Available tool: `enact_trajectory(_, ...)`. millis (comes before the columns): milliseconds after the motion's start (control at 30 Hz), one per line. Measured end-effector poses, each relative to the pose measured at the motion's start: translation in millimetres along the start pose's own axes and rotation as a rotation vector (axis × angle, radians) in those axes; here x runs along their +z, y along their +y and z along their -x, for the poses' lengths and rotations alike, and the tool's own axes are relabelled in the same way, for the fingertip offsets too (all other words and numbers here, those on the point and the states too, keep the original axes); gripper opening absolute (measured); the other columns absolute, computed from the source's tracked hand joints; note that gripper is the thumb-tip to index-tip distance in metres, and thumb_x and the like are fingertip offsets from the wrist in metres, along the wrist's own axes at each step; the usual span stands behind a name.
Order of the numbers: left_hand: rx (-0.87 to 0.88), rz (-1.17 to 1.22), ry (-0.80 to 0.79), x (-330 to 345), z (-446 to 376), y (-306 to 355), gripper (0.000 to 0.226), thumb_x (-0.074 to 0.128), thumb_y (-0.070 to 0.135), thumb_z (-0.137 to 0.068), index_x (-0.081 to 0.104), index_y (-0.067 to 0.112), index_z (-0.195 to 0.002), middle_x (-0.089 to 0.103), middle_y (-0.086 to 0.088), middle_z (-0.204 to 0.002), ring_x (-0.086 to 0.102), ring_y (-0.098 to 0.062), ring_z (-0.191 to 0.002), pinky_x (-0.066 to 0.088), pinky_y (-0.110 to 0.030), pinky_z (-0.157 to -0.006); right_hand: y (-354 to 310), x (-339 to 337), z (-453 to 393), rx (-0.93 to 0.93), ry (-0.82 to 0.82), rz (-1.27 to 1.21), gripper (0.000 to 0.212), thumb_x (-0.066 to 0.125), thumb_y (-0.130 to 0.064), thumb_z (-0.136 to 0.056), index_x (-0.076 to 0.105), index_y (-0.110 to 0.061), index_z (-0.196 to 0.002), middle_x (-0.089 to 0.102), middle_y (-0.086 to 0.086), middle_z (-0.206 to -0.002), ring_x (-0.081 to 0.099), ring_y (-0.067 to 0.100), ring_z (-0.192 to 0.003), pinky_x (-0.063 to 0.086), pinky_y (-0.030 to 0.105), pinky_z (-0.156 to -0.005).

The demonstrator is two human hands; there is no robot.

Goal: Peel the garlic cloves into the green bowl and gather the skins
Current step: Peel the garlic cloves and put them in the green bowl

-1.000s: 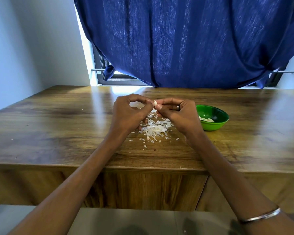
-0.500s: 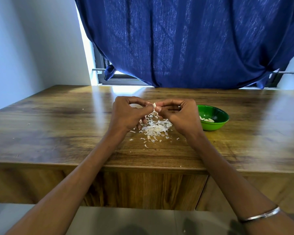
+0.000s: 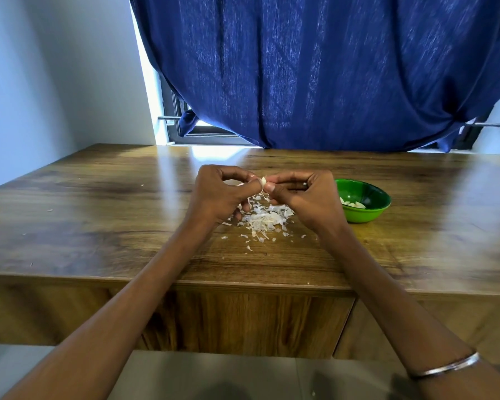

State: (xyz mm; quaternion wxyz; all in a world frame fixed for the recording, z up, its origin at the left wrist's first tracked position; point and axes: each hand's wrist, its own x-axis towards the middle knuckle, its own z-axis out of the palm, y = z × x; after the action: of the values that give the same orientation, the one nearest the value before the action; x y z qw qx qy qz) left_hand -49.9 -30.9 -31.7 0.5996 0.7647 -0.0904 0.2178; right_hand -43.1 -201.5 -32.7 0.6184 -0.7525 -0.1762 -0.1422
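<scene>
Pinching clove point(image 3: 263, 181) (between both hands' fingers point(image 3: 253, 183))

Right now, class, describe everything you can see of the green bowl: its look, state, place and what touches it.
The green bowl is small, round and glossy, seemingly plastic, bright green inside and out. It stands upright on the wooden table, to the right of the right hand, whose knuckles hide part of its left rim. A few pale peeled garlic cloves lie at its bottom. Whether the hand touches it cannot be told.
</scene>
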Motion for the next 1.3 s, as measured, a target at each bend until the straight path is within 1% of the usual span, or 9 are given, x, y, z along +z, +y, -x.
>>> enact_trajectory(200, 0.007, 0.002, -0.002, 0.0, -1.6, -3.2, 0.012, 0.082, 0.021, -0.083, 0.079, 0.009, -0.083, 0.073, -0.018, -0.075, 0.057, -0.017, -0.040, 0.044, -0.025, -0.040, -4.2, 1.0, 1.8, 0.015, -0.010, -0.051, 0.016, 0.079, -0.007, -0.082, 0.077, -0.011, -0.097, 0.078, 0.002, -0.084, 0.075, 0.014, -0.072, 0.059, 0.020, -0.064)
enact_trajectory(367, -0.031, 0.058, 0.022, 4.5, 0.3, 0.3, 0.010, 0.078, 0.019, -0.088, 0.078, 0.009, -0.086, 0.075, -0.001, -0.082, 0.060, -0.019, -0.044, 0.042, -0.024, -0.039, -7.1, 1.3, 2.5, 0.027, 0.004, -0.102, 0.015, 0.077, -0.006, -0.084, 0.076, -0.010, -0.099, 0.078, 0.001, -0.085, 0.074, 0.009, -0.069, 0.055, 0.016, -0.062)
enact_trajectory(500, -0.054, 0.069, -0.019, 4.5, 1.2, 2.4, 0.016, 0.081, 0.024, -0.086, 0.078, 0.008, -0.087, 0.075, -0.001, -0.087, 0.062, -0.019, -0.049, 0.042, -0.024, -0.039, -6.6, 0.5, 2.2, 0.001, 0.002, -0.043, 0.013, 0.079, -0.008, -0.083, 0.076, -0.017, -0.092, 0.078, 0.000, -0.085, 0.075, 0.012, -0.072, 0.057, 0.019, -0.063)
enact_trajectory(667, -0.093, 0.111, -0.072, 4.1, 0.5, 0.3, 0.021, 0.083, 0.024, -0.084, 0.072, 0.006, -0.091, 0.074, -0.003, -0.099, 0.061, -0.014, -0.050, 0.042, -0.023, -0.038, -6.8, 2.2, 1.3, 0.010, 0.005, -0.007, 0.012, 0.079, -0.009, -0.084, 0.076, -0.011, -0.096, 0.078, 0.001, -0.087, 0.075, 0.010, -0.074, 0.057, 0.018, -0.063)
enact_trajectory(767, -0.099, 0.130, -0.096, 3.7, -0.4, -1.9, 0.025, 0.085, 0.029, -0.075, 0.073, 0.010, -0.086, 0.074, -0.004, -0.088, 0.060, -0.019, -0.052, 0.042, -0.024, -0.041, -6.0, 3.7, 1.9, 0.014, 0.003, -0.002, 0.009, 0.079, -0.008, -0.085, 0.076, -0.015, -0.089, 0.078, 0.003, -0.084, 0.075, 0.015, -0.074, 0.060, 0.025, -0.064)
enact_trajectory(833, -0.117, 0.123, -0.108, 3.5, -0.3, -3.0, 0.029, 0.084, 0.036, -0.066, 0.074, 0.014, -0.082, 0.073, -0.016, -0.080, 0.057, -0.026, -0.052, 0.041, -0.026, -0.046, -5.0, 4.6, 2.4, 0.017, 0.001, 0.031, 0.009, 0.080, -0.009, -0.084, 0.076, -0.017, -0.086, 0.077, 0.006, -0.080, 0.075, 0.021, -0.072, 0.063, 0.033, -0.068)
enact_trajectory(900, -0.129, 0.104, -0.117, 3.1, -1.6, -4.4, 0.021, 0.084, 0.030, -0.073, 0.073, 0.014, -0.082, 0.071, -0.025, -0.074, 0.052, -0.023, -0.044, 0.038, -0.023, -0.044, -4.7, 5.2, 2.8, 0.031, -0.012, 0.052, 0.011, 0.079, -0.007, -0.085, 0.075, -0.017, -0.084, 0.077, 0.005, -0.079, 0.075, 0.019, -0.069, 0.064, 0.035, -0.070)
enact_trajectory(1033, -0.119, 0.068, -0.102, 4.5, -2.6, -4.2, 0.007, 0.077, 0.009, -0.089, 0.072, 0.010, -0.084, 0.059, -0.007, -0.048, 0.047, -0.014, -0.034, 0.036, -0.018, -0.037, -6.8, 5.0, 3.3, 0.082, -0.034, 0.005, 0.014, 0.077, -0.005, -0.085, 0.073, -0.017, -0.083, 0.077, 0.004, -0.077, 0.073, 0.012, -0.065, 0.063, 0.028, -0.068)
enact_trajectory(1300, -0.071, 0.113, -0.073, 3.6, -3.6, -7.4, 0.003, 0.075, 0.012, -0.092, 0.075, 0.009, -0.092, 0.061, -0.005, -0.051, 0.050, -0.016, -0.038, 0.043, -0.025, -0.041, -12.4, 4.0, 4.4, 0.181, -0.033, -0.221, 0.007, 0.073, -0.002, -0.086, 0.072, -0.009, -0.088, 0.075, 0.005, -0.075, 0.070, 0.010, -0.067, 0.058, 0.018, -0.066)
